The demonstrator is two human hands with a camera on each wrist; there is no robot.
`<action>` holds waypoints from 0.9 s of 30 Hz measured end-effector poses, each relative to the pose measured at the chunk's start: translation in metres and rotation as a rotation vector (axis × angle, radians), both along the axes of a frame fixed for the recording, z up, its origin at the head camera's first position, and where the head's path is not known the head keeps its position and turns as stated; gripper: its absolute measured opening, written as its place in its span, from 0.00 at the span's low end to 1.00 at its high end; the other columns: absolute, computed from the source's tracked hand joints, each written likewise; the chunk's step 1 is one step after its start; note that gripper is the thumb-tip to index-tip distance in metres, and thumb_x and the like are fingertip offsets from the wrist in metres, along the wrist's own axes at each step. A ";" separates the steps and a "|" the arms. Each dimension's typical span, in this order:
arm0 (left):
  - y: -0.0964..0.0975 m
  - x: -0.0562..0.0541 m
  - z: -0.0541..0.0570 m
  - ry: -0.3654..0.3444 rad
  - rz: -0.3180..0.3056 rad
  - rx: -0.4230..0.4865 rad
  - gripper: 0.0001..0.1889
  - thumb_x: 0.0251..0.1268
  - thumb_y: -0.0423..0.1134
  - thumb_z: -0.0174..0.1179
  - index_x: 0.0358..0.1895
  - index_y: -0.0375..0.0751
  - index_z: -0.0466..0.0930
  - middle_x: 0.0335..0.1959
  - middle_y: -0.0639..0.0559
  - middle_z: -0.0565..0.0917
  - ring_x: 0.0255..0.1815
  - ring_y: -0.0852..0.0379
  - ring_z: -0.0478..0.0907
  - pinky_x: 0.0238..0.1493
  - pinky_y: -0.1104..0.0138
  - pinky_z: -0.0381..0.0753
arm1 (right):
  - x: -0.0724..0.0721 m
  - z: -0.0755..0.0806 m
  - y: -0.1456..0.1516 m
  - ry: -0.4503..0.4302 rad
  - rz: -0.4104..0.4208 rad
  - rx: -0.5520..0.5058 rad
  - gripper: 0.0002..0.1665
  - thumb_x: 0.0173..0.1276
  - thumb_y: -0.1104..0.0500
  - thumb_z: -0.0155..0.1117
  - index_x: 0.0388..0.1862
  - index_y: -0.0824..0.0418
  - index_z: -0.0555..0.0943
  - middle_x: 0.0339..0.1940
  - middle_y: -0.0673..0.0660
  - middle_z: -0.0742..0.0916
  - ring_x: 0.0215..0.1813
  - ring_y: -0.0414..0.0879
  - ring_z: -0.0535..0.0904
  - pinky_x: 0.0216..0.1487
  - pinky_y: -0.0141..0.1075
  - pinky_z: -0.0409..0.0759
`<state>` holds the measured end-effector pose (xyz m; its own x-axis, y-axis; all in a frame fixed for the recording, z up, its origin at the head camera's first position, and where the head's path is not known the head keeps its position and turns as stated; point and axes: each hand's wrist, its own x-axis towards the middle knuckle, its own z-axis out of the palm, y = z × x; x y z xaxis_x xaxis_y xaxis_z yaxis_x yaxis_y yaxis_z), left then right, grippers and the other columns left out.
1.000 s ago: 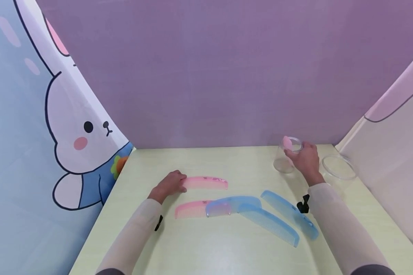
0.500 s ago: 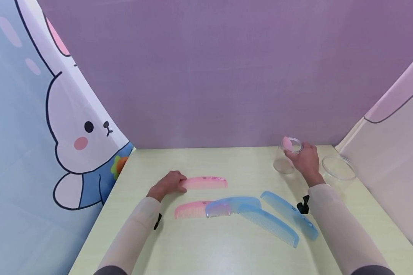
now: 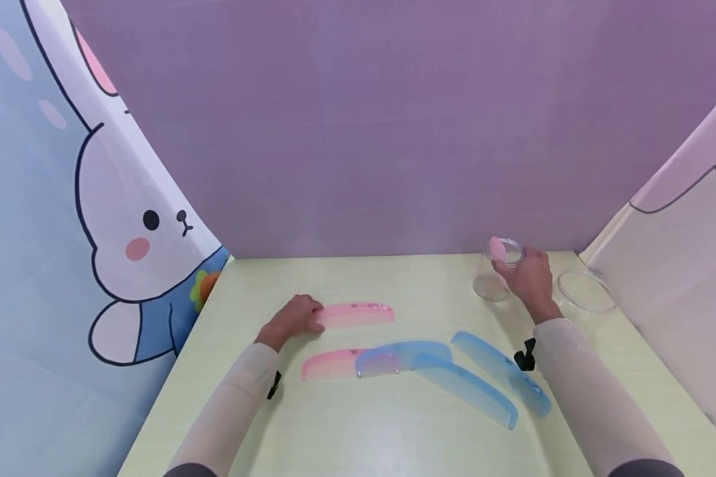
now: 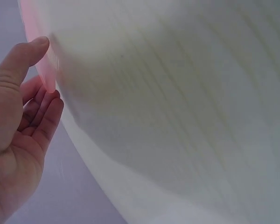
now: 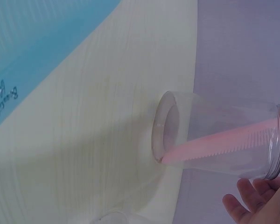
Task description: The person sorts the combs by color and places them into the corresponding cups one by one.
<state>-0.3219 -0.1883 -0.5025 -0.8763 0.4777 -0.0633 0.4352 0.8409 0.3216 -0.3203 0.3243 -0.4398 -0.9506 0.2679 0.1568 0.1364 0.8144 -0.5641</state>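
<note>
The left hand [image 3: 291, 318] pinches between its extended thumb [image 4: 33, 52] and bent fingers [image 4: 46, 116], palm turned toward its wrist camera. Well to its right and farther forward, the right hand [image 3: 531, 277] grips with its thumb pointing toward the left hand. Behind the hands, the left forearm [image 3: 233, 404] and right forearm [image 3: 591, 391], both in light sleeves [image 3: 573, 354], slant inward

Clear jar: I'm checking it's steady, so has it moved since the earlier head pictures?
No; the clear jar shows no visible shift against the table's back edge.
</note>
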 end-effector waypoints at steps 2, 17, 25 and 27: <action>0.001 0.000 0.002 -0.004 0.011 0.009 0.10 0.59 0.40 0.74 0.35 0.42 0.83 0.27 0.53 0.76 0.32 0.56 0.69 0.39 0.64 0.70 | 0.000 0.000 0.000 0.001 -0.002 0.000 0.52 0.69 0.35 0.61 0.69 0.79 0.64 0.65 0.81 0.70 0.63 0.73 0.70 0.62 0.65 0.71; 0.009 0.001 0.014 0.017 -0.018 0.087 0.16 0.61 0.41 0.73 0.25 0.43 0.73 0.20 0.56 0.61 0.25 0.59 0.63 0.34 0.67 0.66 | 0.000 0.001 0.001 -0.002 -0.010 -0.014 0.51 0.68 0.35 0.61 0.68 0.78 0.65 0.64 0.80 0.71 0.61 0.71 0.71 0.61 0.64 0.72; 0.015 -0.001 0.018 0.055 -0.011 0.113 0.11 0.60 0.43 0.73 0.31 0.43 0.81 0.22 0.56 0.70 0.28 0.59 0.68 0.36 0.66 0.70 | -0.003 0.002 0.001 -0.024 -0.006 -0.010 0.53 0.69 0.34 0.61 0.69 0.78 0.64 0.65 0.80 0.70 0.61 0.72 0.70 0.63 0.64 0.72; 0.017 -0.002 0.019 0.079 -0.015 0.119 0.11 0.60 0.43 0.73 0.32 0.43 0.82 0.22 0.56 0.72 0.28 0.59 0.69 0.36 0.66 0.70 | -0.004 0.002 0.001 -0.026 -0.007 -0.009 0.53 0.69 0.34 0.60 0.69 0.78 0.63 0.65 0.80 0.70 0.61 0.72 0.70 0.63 0.64 0.71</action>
